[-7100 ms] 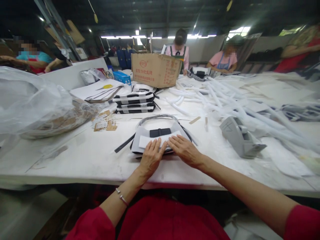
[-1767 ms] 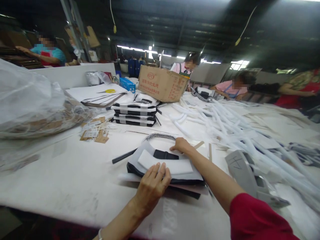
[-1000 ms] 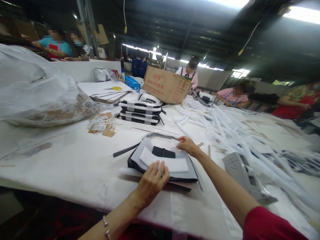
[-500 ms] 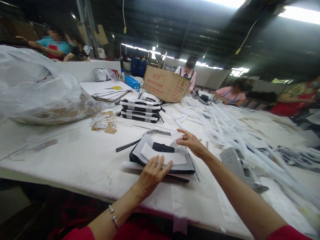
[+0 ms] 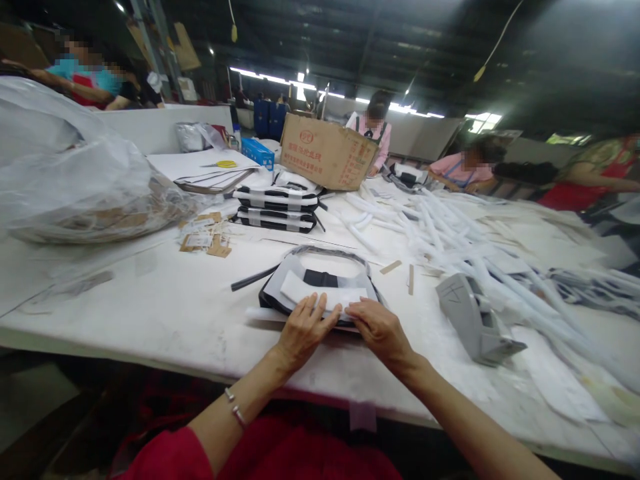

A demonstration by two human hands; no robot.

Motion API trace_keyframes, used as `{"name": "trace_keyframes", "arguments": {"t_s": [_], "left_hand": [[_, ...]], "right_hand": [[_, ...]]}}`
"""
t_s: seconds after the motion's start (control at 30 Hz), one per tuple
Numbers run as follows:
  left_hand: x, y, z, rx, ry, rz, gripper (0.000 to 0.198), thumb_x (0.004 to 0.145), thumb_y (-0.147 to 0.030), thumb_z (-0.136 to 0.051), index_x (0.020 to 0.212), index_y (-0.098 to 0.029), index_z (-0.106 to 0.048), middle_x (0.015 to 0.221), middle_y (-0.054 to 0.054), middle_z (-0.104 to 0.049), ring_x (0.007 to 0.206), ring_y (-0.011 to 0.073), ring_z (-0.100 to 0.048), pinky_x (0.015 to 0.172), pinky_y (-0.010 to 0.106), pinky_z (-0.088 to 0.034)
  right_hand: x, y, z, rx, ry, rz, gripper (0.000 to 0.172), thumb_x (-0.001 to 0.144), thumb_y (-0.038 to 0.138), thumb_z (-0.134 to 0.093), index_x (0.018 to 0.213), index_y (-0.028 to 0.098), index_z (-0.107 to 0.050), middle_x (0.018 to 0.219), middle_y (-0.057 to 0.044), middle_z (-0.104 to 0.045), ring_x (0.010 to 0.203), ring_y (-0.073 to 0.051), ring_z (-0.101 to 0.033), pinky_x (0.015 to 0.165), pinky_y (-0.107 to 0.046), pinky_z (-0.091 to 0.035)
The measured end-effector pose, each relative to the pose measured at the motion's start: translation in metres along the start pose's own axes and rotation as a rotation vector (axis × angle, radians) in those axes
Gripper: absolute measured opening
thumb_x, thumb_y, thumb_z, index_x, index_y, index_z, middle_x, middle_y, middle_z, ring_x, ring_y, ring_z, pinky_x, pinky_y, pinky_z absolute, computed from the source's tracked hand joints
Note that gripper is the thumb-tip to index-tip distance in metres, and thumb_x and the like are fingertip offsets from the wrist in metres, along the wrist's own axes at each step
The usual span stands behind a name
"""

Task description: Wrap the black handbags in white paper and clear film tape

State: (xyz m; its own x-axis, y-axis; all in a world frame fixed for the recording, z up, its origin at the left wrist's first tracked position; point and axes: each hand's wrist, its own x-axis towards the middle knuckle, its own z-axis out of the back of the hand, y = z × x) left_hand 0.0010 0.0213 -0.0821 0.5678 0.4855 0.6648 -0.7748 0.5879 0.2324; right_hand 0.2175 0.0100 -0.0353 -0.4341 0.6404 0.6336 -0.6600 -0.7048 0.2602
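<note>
A black handbag (image 5: 266, 293) lies on the table in front of me, covered with pale sheet padding. Across its front is a white foam strip (image 5: 300, 287). Its wrapped handle (image 5: 330, 249) curves out on the far side. My left hand (image 5: 306, 332) rests on the foam strip with the fingers stretched out flat. Beside it, my right hand (image 5: 383, 331) has its fingers pinched together at the bag's front right edge; the piece of clear tape seen in them earlier is now mostly hidden.
To the right stands a grey tape dispenser (image 5: 465, 320), with a heap of white foam strips (image 5: 445, 233) beyond. Behind the bag are stacked wrapped bags (image 5: 275, 212) and a cardboard box (image 5: 325, 153). Brown tags (image 5: 207, 240) and a big plastic bag (image 5: 75, 167) lie left. Co-workers sit farther back.
My right hand has come down from above the bag's far right side to its front edge, next to my left hand. My left hand has stayed on the foam strip.
</note>
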Motion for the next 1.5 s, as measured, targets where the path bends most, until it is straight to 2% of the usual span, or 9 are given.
{"name": "trace_keyframes", "arguments": {"t_s": [0.17, 0.3, 0.4, 0.47, 0.57, 0.77, 1.0, 1.2, 1.5], "left_hand": [[0.001, -0.002, 0.024, -0.139, 0.237, 0.010, 0.060, 0.084, -0.043, -0.066, 0.139, -0.026, -0.048, 0.143, 0.011, -0.052, 0.129, 0.0346, -0.050, 0.106, 0.048, -0.040], [0.021, -0.002, 0.036, -0.185, 0.347, -0.004, 0.059, 0.082, -0.055, -0.065, 0.129, -0.021, -0.056, 0.135, 0.014, -0.058, 0.131, 0.0377, -0.048, 0.108, 0.056, -0.037], [0.035, 0.002, 0.028, -0.245, 0.286, -0.160, 0.049, 0.085, -0.046, -0.066, 0.120, -0.012, -0.059, 0.131, 0.017, -0.060, 0.136, 0.0342, -0.043, 0.115, 0.054, -0.032], [0.037, 0.005, 0.018, -0.333, 0.246, -0.239, 0.042, 0.085, -0.035, -0.068, 0.116, -0.009, -0.059, 0.127, 0.018, -0.062, 0.131, 0.0288, -0.050, 0.112, 0.043, -0.039], [0.033, 0.009, 0.007, -0.481, 0.239, -0.177, 0.038, 0.084, -0.024, -0.068, 0.117, -0.012, -0.055, 0.120, 0.017, -0.065, 0.119, 0.0247, -0.060, 0.101, 0.037, -0.050], [0.027, 0.012, 0.010, -0.674, 0.244, -0.059, 0.065, 0.079, -0.008, -0.066, 0.139, -0.016, -0.041, 0.149, 0.018, -0.044, 0.130, 0.0246, -0.052, 0.105, 0.038, -0.049], [0.023, 0.010, 0.002, -0.705, 0.218, -0.089, 0.046, 0.084, -0.011, -0.064, 0.128, -0.017, -0.055, 0.134, 0.011, -0.061, 0.133, 0.0251, -0.049, 0.112, 0.043, -0.042], [0.023, 0.011, 0.004, -0.712, 0.259, -0.083, 0.042, 0.087, -0.014, -0.062, 0.128, -0.020, -0.056, 0.133, 0.009, -0.062, 0.131, 0.0223, -0.051, 0.113, 0.045, -0.040], [0.030, 0.001, 0.009, -0.689, 0.186, 0.018, 0.032, 0.090, -0.039, -0.063, 0.115, -0.020, -0.064, 0.121, 0.009, -0.069, 0.119, 0.0219, -0.061, 0.109, 0.043, -0.044]], "right_hand": [[-0.020, 0.017, -0.005, -0.099, -0.010, 0.118, 0.031, 0.090, 0.006, -0.055, 0.115, 0.021, -0.065, 0.109, -0.006, -0.075, 0.108, -0.020, -0.068, 0.102, -0.042, -0.050], [-0.027, 0.019, -0.004, -0.121, -0.008, 0.141, 0.030, 0.092, 0.008, -0.055, 0.117, 0.020, -0.064, 0.115, -0.008, -0.073, 0.113, -0.021, -0.066, 0.103, -0.044, -0.048], [-0.029, 0.017, -0.003, -0.115, 0.040, 0.129, 0.032, 0.093, 0.009, -0.054, 0.121, 0.021, -0.064, 0.118, -0.009, -0.071, 0.115, -0.021, -0.065, 0.105, -0.045, -0.047], [-0.030, 0.016, -0.003, -0.103, 0.065, 0.119, 0.035, 0.093, 0.009, -0.053, 0.123, 0.022, -0.064, 0.120, -0.009, -0.071, 0.116, -0.022, -0.064, 0.105, -0.045, -0.047], [-0.031, 0.014, -0.002, -0.072, 0.050, 0.114, 0.035, 0.093, 0.009, -0.052, 0.121, 0.024, -0.065, 0.119, -0.007, -0.071, 0.116, -0.021, -0.064, 0.105, -0.044, -0.047], [-0.033, 0.006, -0.001, 0.037, 0.030, 0.113, 0.030, 0.093, 0.012, -0.053, 0.114, 0.026, -0.069, 0.115, -0.006, -0.073, 0.112, -0.020, -0.066, 0.104, -0.046, -0.048], [-0.030, 0.006, 0.010, 0.154, 0.067, 0.105, 0.022, 0.090, 0.017, -0.062, 0.108, 0.026, -0.071, 0.113, -0.005, -0.074, 0.107, -0.021, -0.069, 0.107, -0.048, -0.045], [-0.022, 0.006, 0.017, 0.129, 0.068, -0.091, 0.023, 0.095, 0.022, -0.056, 0.113, 0.026, -0.069, 0.100, -0.003, -0.076, 0.099, -0.022, -0.071, 0.099, -0.041, -0.054], [-0.023, 0.006, 0.002, -0.009, 0.126, 0.024, 0.014, 0.095, 0.025, -0.055, 0.094, 0.024, -0.069, 0.082, -0.005, -0.066, 0.087, -0.020, -0.064, 0.091, -0.039, -0.053]]}}
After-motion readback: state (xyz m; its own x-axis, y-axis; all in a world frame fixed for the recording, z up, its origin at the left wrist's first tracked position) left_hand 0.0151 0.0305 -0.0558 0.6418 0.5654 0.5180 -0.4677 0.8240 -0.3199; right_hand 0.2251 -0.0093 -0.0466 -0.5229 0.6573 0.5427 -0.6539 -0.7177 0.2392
